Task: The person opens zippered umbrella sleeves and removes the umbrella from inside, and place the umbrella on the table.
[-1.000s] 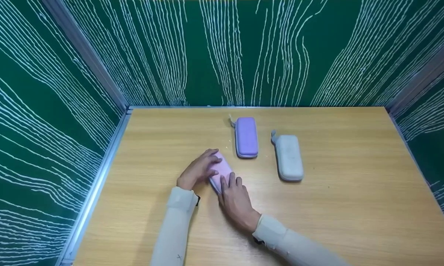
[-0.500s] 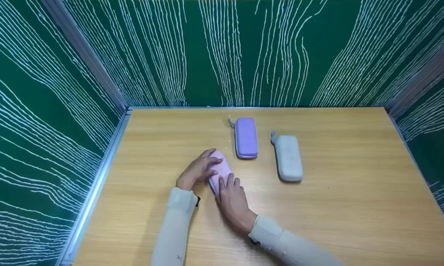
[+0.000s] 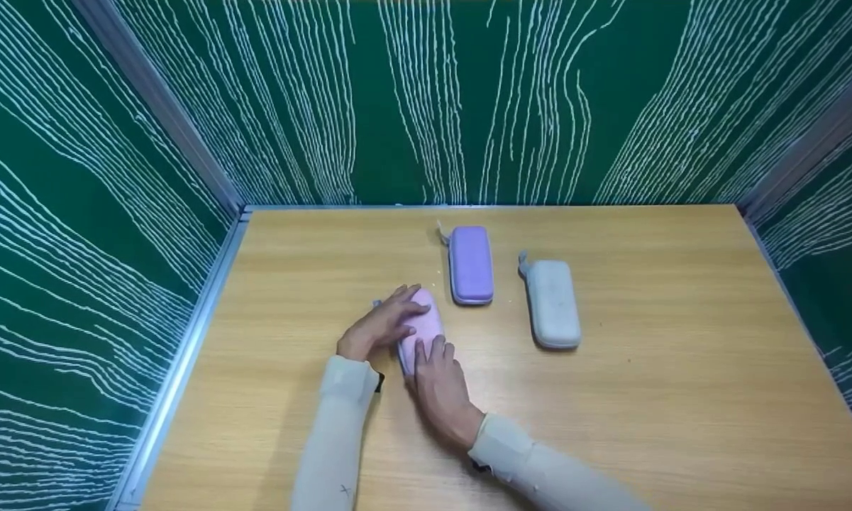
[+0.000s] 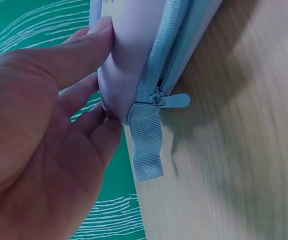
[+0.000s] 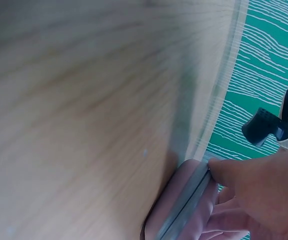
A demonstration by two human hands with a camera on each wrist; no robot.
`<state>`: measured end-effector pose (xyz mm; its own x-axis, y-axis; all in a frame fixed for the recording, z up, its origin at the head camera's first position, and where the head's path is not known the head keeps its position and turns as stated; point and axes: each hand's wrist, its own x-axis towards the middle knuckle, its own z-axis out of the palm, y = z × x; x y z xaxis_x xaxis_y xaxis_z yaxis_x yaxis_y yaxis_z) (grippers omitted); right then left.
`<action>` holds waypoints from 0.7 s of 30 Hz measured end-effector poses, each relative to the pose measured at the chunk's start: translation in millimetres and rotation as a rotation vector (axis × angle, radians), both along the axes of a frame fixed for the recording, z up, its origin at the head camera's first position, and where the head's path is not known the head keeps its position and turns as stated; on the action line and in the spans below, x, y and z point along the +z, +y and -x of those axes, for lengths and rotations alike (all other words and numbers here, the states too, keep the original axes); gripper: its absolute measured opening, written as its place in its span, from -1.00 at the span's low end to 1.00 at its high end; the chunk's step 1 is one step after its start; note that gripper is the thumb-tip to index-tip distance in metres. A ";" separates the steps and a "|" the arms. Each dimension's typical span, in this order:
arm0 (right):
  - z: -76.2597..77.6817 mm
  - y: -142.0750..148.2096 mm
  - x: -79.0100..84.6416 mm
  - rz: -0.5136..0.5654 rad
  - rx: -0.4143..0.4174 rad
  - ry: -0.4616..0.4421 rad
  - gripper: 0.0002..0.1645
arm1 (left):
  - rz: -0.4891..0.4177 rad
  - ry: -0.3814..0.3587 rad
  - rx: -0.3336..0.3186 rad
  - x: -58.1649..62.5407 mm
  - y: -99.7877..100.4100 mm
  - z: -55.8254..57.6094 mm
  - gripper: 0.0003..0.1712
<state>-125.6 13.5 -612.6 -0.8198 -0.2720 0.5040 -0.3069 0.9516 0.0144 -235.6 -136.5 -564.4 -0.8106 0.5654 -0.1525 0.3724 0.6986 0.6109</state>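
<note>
A pink zip case (image 3: 426, 332) lies on the table between both hands in the head view. My left hand (image 3: 384, 323) grips its far part, with fingers over the top and thumb on the near side. The left wrist view shows the case's grey-blue fabric loop (image 4: 146, 142) and zip pull (image 4: 175, 101) beside the left hand (image 4: 49, 125); the zip is closed there. My right hand (image 3: 443, 390) holds the near end, fingers on the top. In the right wrist view, the right thumb (image 5: 229, 170) presses the end of the case by its zip seam.
A purple zip case (image 3: 472, 265) lies behind the pink one, and a grey zip case (image 3: 555, 304) lies to the right. The wooden table (image 3: 681, 341) meets green walls (image 3: 369, 106) with white wavy lines at its back and sides.
The pink case has turned slightly, its near end swinging left, with the right hand moving left along with it. Its fabric loop now shows past the left hand. The other cases stay put.
</note>
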 end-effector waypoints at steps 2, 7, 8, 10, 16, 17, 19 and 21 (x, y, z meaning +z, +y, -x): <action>0.1 -0.6 0.1 -0.001 0.001 0.001 -0.31 | -0.006 0.004 -0.019 1.0 0.1 0.7 -0.48; 0.3 -2.0 -0.9 -0.001 -0.003 0.024 -0.47 | -0.054 -0.041 -0.028 2.8 2.4 2.2 -0.48; 0.2 -2.6 -0.9 -0.002 -0.005 0.028 -0.49 | -0.065 -0.054 -0.022 3.0 2.9 2.6 -0.48; 0.2 -3.8 -0.7 -0.006 -0.008 0.029 -0.51 | -0.076 -0.072 -0.009 3.2 3.6 2.8 -0.48; 0.4 -7.9 2.2 0.030 0.001 -0.002 -0.48 | -0.064 -0.096 0.004 4.8 5.3 4.1 -0.46; 0.3 -8.3 2.8 0.038 0.006 -0.006 -0.47 | -0.062 -0.095 0.003 4.9 5.5 4.5 -0.45; 0.1 -8.6 3.7 0.048 0.014 -0.010 -0.45 | -0.058 -0.096 0.003 4.9 6.0 4.9 -0.44; -0.4 -7.6 4.4 0.041 0.018 -0.011 -0.44 | -0.048 -0.081 -0.001 4.0 6.8 5.0 -0.43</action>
<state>-125.2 6.0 -608.2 -0.8205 -0.2662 0.5059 -0.3243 0.9455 -0.0285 -240.6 -129.7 -560.3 -0.7959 0.5747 -0.1903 0.3210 0.6671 0.6723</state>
